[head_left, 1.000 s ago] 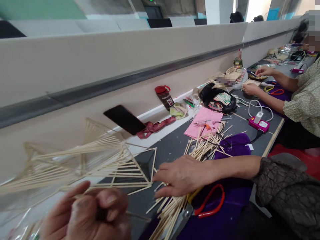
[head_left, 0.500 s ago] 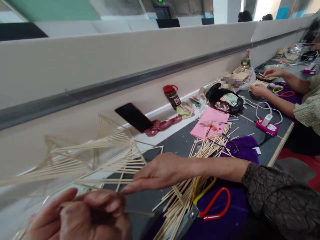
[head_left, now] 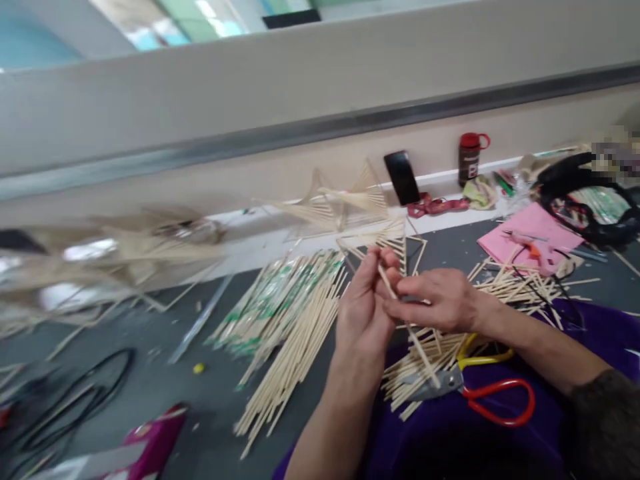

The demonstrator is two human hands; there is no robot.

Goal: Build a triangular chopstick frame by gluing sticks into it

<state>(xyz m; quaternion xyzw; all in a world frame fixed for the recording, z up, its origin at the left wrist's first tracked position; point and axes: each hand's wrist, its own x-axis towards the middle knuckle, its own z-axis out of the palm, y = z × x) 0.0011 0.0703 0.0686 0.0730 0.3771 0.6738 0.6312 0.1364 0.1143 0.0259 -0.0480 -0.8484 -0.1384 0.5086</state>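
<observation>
My left hand (head_left: 364, 303) is closed, its thumb and fingers pinching a thin wooden stick (head_left: 423, 352) that slants down to the right. Close beside it, my right hand (head_left: 440, 299) also has its fingers closed on the stick. Below the hands lie scissors (head_left: 454, 381) with one yellow and one red handle, partly over a pile of loose sticks (head_left: 400, 381). Just behind the hands, a lattice of glued sticks (head_left: 390, 233) stands partly hidden by my left fingers.
Left of the hands are a stick bundle (head_left: 295, 363) and sticks in clear-and-green wrappers (head_left: 277, 300). A black cable (head_left: 83, 407) and magenta object (head_left: 155, 440) lie farther left. Along the wall stand a phone (head_left: 401, 179) and red-capped bottle (head_left: 469, 160). A glue gun (head_left: 527, 247) rests on pink cloth (head_left: 555, 223).
The view has swung left, bringing the stick bundles and cable into sight, while the other person's hands have left it. My hands now appear together on a clearly visible stick.
</observation>
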